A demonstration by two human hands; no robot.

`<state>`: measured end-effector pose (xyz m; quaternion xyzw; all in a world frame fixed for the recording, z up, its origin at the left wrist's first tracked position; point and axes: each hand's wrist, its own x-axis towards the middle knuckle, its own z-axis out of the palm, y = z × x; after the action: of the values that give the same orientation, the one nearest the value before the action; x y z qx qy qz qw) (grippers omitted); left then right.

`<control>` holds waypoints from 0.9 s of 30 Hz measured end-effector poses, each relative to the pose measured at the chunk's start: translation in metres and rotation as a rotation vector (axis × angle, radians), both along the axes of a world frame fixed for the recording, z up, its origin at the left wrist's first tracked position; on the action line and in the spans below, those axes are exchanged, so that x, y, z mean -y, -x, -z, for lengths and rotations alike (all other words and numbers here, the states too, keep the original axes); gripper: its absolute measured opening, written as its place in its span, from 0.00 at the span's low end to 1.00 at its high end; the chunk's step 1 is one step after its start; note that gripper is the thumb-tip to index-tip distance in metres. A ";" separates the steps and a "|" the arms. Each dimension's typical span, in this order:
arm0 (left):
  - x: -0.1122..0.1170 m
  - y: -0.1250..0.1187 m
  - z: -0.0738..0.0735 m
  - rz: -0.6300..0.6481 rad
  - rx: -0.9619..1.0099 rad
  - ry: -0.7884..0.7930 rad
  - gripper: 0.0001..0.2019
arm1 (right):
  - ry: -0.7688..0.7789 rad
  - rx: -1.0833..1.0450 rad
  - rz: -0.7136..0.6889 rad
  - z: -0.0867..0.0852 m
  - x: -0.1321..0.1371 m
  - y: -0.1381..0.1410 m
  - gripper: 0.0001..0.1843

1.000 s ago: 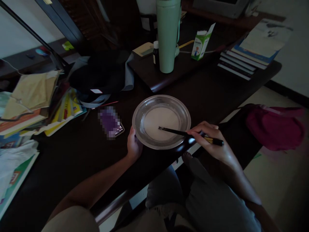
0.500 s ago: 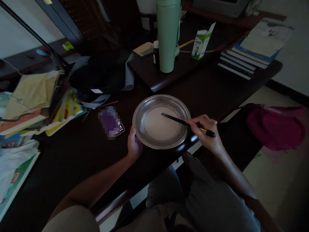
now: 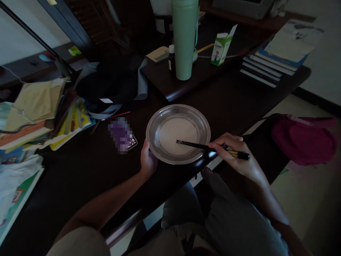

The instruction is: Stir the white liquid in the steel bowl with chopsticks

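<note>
A shallow metal bowl (image 3: 151,137) with pale, whitish liquid (image 3: 181,131) in it is at the dark table's near edge. My left hand (image 3: 148,161) grips the bowl's left side, thumb by the rim and fingers hidden underneath. In my right hand (image 3: 230,151) are black chopsticks (image 3: 197,145) with gold bands near their thick ends. They reach over the bowl's right rim, and their tips are at the liquid, close together. Whether the tips dip into it I cannot tell. Left of the bowl lies a phone (image 3: 124,137) with a blurred-out screen.
Behind the bowl stand a tall green tumbler (image 3: 184,42), a small dark bottle (image 3: 172,58) and an opened green-white carton (image 3: 221,48). Books (image 3: 282,53) are stacked at the back right. Papers (image 3: 39,103) and a black bag (image 3: 112,81) crowd the left. A magenta bag (image 3: 303,140) lies right.
My right hand has moved right and slightly toward me, bringing the chopstick tips nearer the liquid's front part. My left hand and the bowl have stayed in place.
</note>
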<state>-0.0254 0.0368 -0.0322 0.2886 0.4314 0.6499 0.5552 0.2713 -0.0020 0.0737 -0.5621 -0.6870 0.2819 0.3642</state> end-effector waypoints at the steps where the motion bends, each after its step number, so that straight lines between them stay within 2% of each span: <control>1: 0.000 0.000 -0.001 -0.001 0.001 0.000 0.20 | -0.002 0.013 -0.001 0.003 -0.002 0.005 0.15; 7: 0.002 -0.003 -0.002 -0.013 0.009 0.016 0.19 | -0.081 0.061 0.039 0.026 -0.014 0.028 0.13; 11: 0.003 -0.002 -0.003 -0.036 -0.010 0.025 0.21 | -0.116 0.083 0.100 0.031 -0.022 0.030 0.13; 16: 0.004 0.001 -0.005 -0.006 -0.019 0.024 0.20 | -0.157 0.086 0.160 0.020 -0.018 0.017 0.14; 21: 0.002 0.001 -0.002 -0.014 -0.011 0.013 0.20 | -0.126 0.115 0.163 0.004 -0.003 -0.005 0.14; 27: -0.001 -0.001 -0.001 -0.012 -0.006 0.014 0.18 | -0.013 0.027 0.017 -0.007 0.007 -0.011 0.17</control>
<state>-0.0246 0.0373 -0.0316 0.2843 0.4393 0.6493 0.5520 0.2824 -0.0091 0.0802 -0.5694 -0.6887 0.2667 0.3611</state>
